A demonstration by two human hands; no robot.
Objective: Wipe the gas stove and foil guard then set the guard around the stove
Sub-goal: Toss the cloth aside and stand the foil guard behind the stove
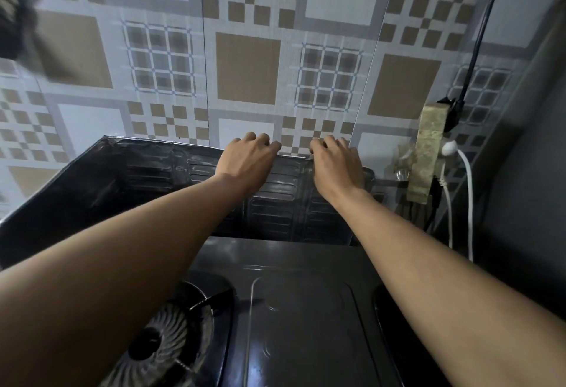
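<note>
The foil guard (137, 178) stands behind the gas stove (306, 310); its back panel runs left to right along the tiled wall (248, 68), and a side wing folds forward on the left; on the right the panel ends near a white cable (468, 202), with no matching wing in view. Both arms reach straight ahead over the stove to the panel's top edge. The left hand (248, 160) and the right hand (337, 166) sit close together, right of the panel's middle, fingers hooked over the rim and gripping it; neither is clearly nearer. The guard is thin sheet, embossed with rows of rounded slots and creased at the folds; it would likely buckle under an uneven pull. The stove top is smooth glossy black, with a finned round burner (159, 340) at the left. Seating the guard seems under way; any shift would run along that long axis.
</note>
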